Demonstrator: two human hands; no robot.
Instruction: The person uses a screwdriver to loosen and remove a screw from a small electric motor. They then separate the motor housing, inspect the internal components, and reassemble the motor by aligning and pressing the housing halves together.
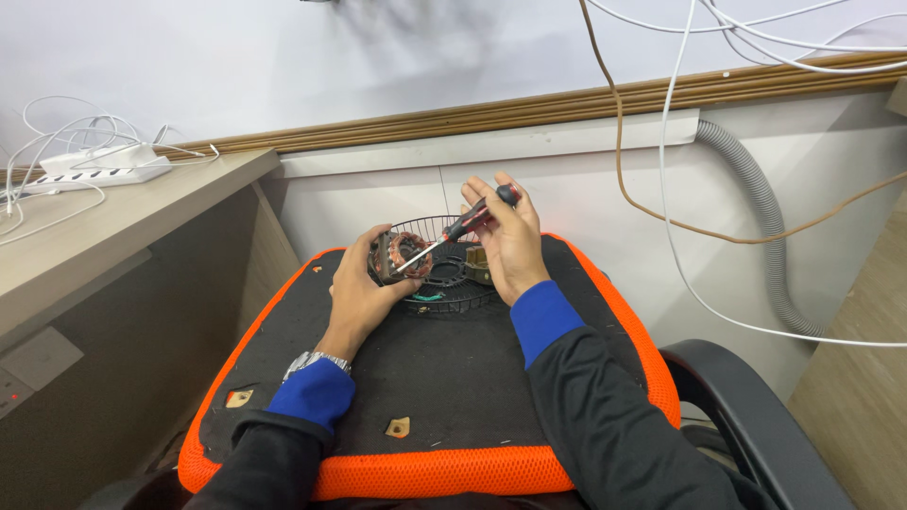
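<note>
My left hand [357, 295] grips a small motor stator [404, 255] with copper windings, held just above a black chair seat with an orange rim [425, 470]. My right hand [508, 238] holds a red-and-black screwdriver [468, 224], whose metal tip reaches into the stator. Behind both hands a black wire fan guard [442, 283] lies on the seat, and a small brownish part [477, 264] sits on it beside my right hand.
A wooden desk [94, 236] at the left carries a white power strip [94, 167] and white cables. Loose white and brown cables [661, 189] and a grey corrugated hose [765, 217] hang on the wall at the right. A black armrest [746, 406] sits low right.
</note>
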